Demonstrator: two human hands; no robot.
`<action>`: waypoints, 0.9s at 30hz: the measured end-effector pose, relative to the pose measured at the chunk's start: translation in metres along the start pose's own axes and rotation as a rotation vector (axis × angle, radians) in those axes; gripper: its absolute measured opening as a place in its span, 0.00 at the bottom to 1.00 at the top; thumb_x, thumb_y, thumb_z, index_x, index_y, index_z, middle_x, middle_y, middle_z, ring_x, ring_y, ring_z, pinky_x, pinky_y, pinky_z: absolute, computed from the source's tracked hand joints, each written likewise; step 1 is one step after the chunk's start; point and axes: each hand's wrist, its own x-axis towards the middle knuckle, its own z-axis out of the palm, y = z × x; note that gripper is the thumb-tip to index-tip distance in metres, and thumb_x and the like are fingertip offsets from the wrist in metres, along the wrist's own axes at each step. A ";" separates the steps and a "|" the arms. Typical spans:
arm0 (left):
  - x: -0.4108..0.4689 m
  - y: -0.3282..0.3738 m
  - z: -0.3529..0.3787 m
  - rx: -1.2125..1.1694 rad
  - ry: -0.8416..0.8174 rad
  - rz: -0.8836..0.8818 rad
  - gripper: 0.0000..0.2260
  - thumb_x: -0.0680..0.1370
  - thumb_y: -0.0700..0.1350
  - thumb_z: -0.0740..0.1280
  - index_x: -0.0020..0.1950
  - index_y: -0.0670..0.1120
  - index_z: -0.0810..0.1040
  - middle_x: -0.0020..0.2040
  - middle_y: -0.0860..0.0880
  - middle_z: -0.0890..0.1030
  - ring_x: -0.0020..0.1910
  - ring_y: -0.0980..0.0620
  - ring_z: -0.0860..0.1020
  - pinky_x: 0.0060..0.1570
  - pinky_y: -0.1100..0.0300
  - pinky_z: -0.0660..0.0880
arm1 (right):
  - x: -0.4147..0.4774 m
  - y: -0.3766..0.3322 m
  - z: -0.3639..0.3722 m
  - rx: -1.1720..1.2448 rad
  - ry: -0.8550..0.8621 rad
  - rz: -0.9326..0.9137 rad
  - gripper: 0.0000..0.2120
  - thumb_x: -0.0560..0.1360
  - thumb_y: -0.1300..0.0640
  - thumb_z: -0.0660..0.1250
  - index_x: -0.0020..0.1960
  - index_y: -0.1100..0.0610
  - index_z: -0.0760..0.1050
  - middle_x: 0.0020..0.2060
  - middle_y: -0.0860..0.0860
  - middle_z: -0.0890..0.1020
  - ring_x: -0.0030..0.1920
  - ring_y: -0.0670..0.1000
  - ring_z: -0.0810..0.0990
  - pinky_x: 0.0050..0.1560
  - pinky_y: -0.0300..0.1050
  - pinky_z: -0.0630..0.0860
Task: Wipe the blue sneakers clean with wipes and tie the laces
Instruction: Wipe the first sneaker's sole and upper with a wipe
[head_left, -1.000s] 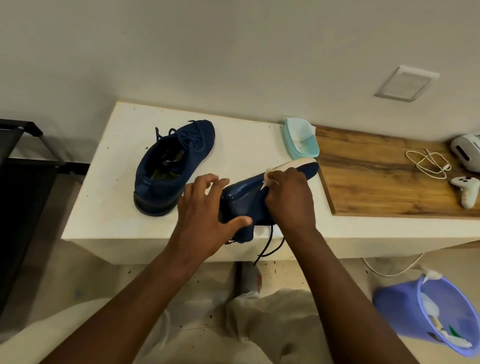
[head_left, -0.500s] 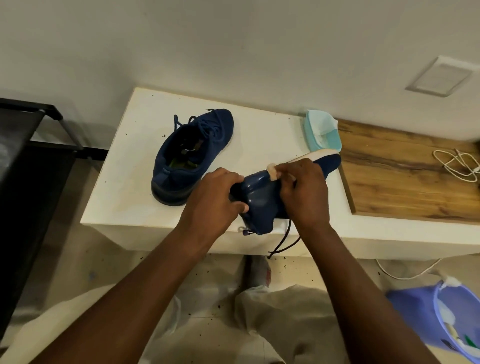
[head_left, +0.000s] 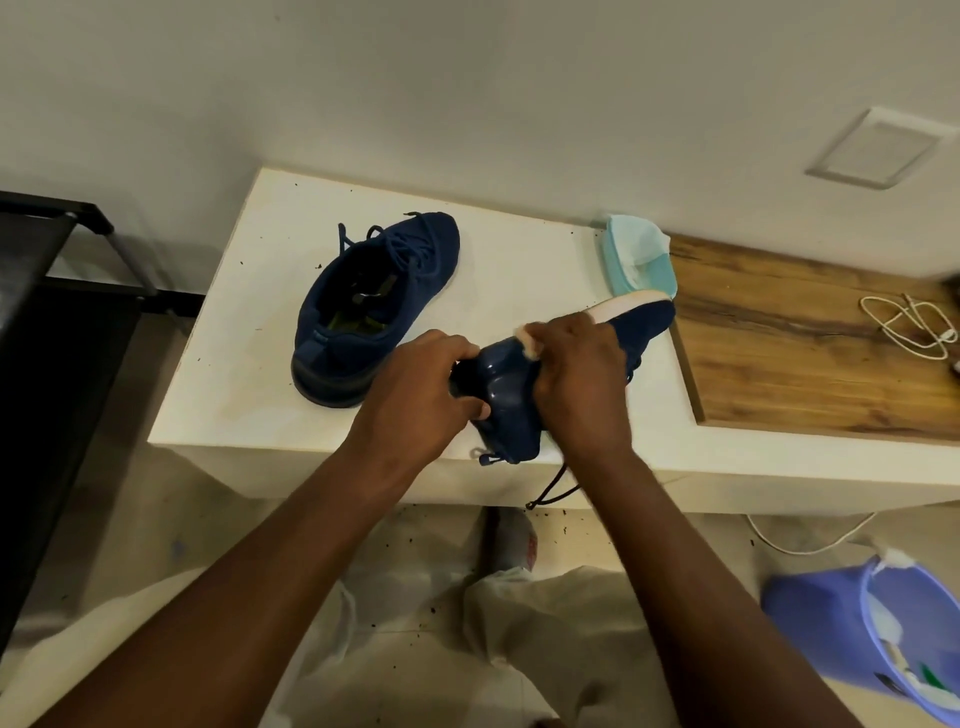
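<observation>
1. Your left hand (head_left: 415, 395) grips the heel end of one blue sneaker (head_left: 506, 410), with the fingers curled round its collar.
2. Your right hand (head_left: 582, 384) is closed on a white wipe (head_left: 530, 347), pressing it to the shoe near the heel.
3. That held sneaker lies on its side above the near edge of the white table (head_left: 249, 353). Its pale sole faces 12 o'clock and its toe points to 2 o'clock. A dark lace (head_left: 550, 488) dangles past the table edge toward 6 o'clock.
4. The second sneaker (head_left: 374, 306) stands upright on the table at 10 o'clock from your hands, apart from them, toe toward 1 o'clock.
5. The white top is flecked with dark specks. At 3 o'clock it meets a wood-grain surface (head_left: 805, 364) where a white cable (head_left: 914, 327) lies coiled.
6. A teal tub (head_left: 639, 260) with a white sheet in it sits at 1 o'clock, by the wall – right at the seam of white and wood.
7. The room: a plain pale wall (head_left: 467, 78) at 12 o'clock carries a square plate (head_left: 878, 148) at 2 o'clock. A black rack (head_left: 52, 322) stands at 9 o'clock.
8. The floor (head_left: 130, 493) is crumb-speckled, and a blurred purple bucket (head_left: 810, 618) stands on it at 4 o'clock.
</observation>
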 end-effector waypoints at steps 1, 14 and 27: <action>0.000 0.000 0.000 0.003 0.002 0.005 0.23 0.69 0.42 0.81 0.63 0.48 0.81 0.57 0.51 0.81 0.53 0.52 0.79 0.57 0.51 0.79 | -0.009 -0.011 0.001 0.024 -0.022 -0.071 0.12 0.75 0.62 0.68 0.58 0.55 0.82 0.54 0.55 0.81 0.54 0.57 0.76 0.52 0.53 0.75; 0.003 -0.001 -0.002 0.018 -0.010 -0.010 0.24 0.68 0.44 0.81 0.62 0.48 0.81 0.57 0.51 0.81 0.53 0.52 0.80 0.57 0.50 0.79 | -0.024 -0.014 -0.010 -0.036 -0.186 -0.293 0.09 0.72 0.59 0.73 0.52 0.51 0.82 0.43 0.50 0.80 0.46 0.52 0.76 0.41 0.44 0.72; 0.003 0.002 -0.002 0.044 -0.010 0.014 0.23 0.69 0.42 0.81 0.62 0.47 0.81 0.57 0.49 0.81 0.54 0.51 0.80 0.57 0.51 0.79 | -0.041 -0.019 -0.020 -0.036 -0.263 -0.265 0.08 0.75 0.53 0.72 0.52 0.51 0.84 0.46 0.51 0.79 0.47 0.51 0.76 0.45 0.51 0.78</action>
